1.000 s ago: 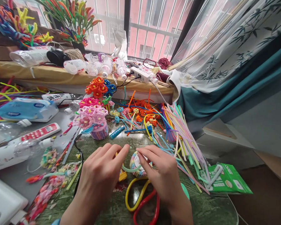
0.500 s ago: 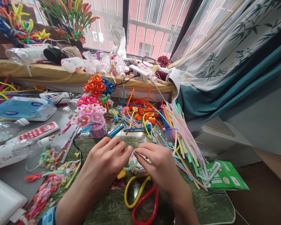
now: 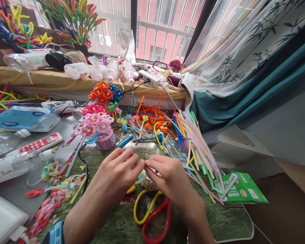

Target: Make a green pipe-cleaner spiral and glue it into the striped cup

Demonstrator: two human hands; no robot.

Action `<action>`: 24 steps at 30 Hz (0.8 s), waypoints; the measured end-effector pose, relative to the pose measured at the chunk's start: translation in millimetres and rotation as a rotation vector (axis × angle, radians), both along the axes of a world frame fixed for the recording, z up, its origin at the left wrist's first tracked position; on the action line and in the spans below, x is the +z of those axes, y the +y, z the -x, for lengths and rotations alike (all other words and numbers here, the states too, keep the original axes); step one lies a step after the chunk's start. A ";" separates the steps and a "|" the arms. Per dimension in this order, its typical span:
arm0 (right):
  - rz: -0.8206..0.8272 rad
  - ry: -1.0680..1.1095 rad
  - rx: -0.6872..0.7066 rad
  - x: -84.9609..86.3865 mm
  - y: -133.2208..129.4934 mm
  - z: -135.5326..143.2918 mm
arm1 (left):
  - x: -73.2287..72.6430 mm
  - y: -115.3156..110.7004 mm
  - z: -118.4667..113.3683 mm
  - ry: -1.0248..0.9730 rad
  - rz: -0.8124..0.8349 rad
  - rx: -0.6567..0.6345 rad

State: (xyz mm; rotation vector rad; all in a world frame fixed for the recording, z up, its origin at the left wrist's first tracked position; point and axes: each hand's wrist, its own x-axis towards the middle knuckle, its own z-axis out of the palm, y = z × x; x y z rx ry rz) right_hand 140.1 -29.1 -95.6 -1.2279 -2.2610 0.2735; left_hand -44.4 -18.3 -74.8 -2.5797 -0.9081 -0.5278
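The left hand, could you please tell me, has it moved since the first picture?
Yes, the left hand has moved to the right, judged against the pink flower pot.

One view only, a head-worn camera; no second view shares its scene. Camera set above the near edge of the dark green marbled bench (image 3: 198,217), facing forward and tilted down. Both forearms enter from the bottom edge; the bare left hand (image 3: 119,169) and bare right hand (image 3: 167,173) stand close to the lens, low and near centre. Farther out: the sill covered in yellow-brown cloth (image 3: 86,84), crossing the upper part of the view, with the dark-framed barred window (image 3: 157,34) behind it. The teal fabric curtain (image 3: 231,105) bounds the upper right. Coverage is wide.
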 end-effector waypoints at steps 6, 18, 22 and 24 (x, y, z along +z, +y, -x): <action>-0.008 0.193 -0.107 2.2 -6.2 -1.2 | -2.4 -10.2 2.6 -0.227 -0.053 0.089; -0.059 0.739 -0.690 -14.6 -44.0 -63.5 | -52.7 -53.4 -83.6 -0.058 0.463 -0.115; -0.099 0.784 -0.727 -20.0 -44.8 -71.0 | -68.6 -56.2 -124.0 0.102 0.531 0.036; -0.107 0.779 -0.728 -22.8 -44.4 -75.5 | -73.3 -57.5 -139.4 0.110 0.530 0.027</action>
